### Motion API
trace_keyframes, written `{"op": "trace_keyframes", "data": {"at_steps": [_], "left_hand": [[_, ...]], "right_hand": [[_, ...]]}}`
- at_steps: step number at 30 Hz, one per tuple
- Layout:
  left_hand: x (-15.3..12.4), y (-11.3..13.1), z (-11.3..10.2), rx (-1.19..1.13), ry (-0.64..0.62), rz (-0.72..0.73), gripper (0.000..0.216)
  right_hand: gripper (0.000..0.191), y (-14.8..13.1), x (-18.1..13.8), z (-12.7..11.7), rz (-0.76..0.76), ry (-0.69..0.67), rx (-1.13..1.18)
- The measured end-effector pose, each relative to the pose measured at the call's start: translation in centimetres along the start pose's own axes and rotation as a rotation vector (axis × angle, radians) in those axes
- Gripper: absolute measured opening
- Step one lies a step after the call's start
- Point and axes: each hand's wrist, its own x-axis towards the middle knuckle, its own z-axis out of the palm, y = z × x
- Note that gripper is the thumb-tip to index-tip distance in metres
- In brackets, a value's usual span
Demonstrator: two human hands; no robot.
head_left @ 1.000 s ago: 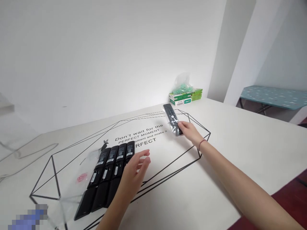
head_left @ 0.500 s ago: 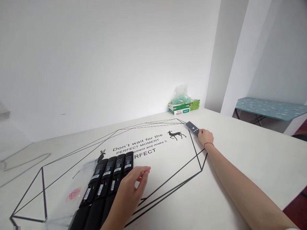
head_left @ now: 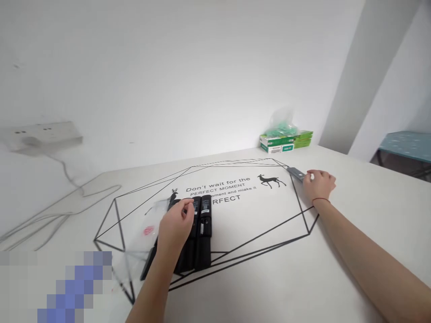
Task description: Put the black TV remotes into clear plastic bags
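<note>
My right hand (head_left: 318, 185) is closed around the near end of a dark grey remote control (head_left: 296, 173) at the right of the white table. The remote's far end shows past the fingers, beside the printed deer. My left hand (head_left: 175, 224), fingers curled and thumb close to the index finger, is over a row of black remote-like devices with labels (head_left: 204, 233). It covers most of those on the left, and what lies under its fingers is hidden. A clear plastic bag (head_left: 153, 220) with a red mark is left of the row.
Green and white boxes (head_left: 276, 142) with a plastic bag (head_left: 282, 128) on top stand at the back right. A power strip (head_left: 62, 134) is on the wall at left, its cable (head_left: 72, 181) trailing onto the table (head_left: 256, 287). A blue-topped table (head_left: 406, 146) is beyond.
The view has turned left, showing the power strip. My left hand has moved farther over the black devices. The remote in my right hand is now seen more edge-on.
</note>
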Motion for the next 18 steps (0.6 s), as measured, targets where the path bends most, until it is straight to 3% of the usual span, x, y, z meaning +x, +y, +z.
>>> {"op": "trace_keyframes", "data": {"at_steps": [3,5,11,13,15,18], "left_hand": [[0.7,-1.1,-0.7,0.021,-0.018,-0.12,0.03],[0.9,-1.4,-0.7,0.009,-0.018,-0.158,0.03],[0.7,-1.4,0.1,-0.037,-0.042,-0.122,0.028],[0.6,-1.2,0.3,-0.04,-0.056,-0.094,0.027],[0.5,-1.1,0.4,-0.029,-0.068,-0.074,0.027],[0.2,-0.6,0.5,0.034,-0.098,-0.065,0.026]], "right_hand": [[0.03,-2.4,-1.3,-0.5,-0.245,-0.095,0.123],[0.026,-4.7,-3.8,-0.8,-0.43,-0.208,0.214],[0.021,-12.6,-17.9,-1.9,-0.877,-0.589,0.46],[0.04,-14.2,-21.4,-2.1,-1.068,-0.751,0.52],[0.051,-14.8,-23.2,-2.1,-1.15,-0.789,0.493],[0.048,-14.4,-23.2,-2.4,-1.137,-0.8,0.398]]}}
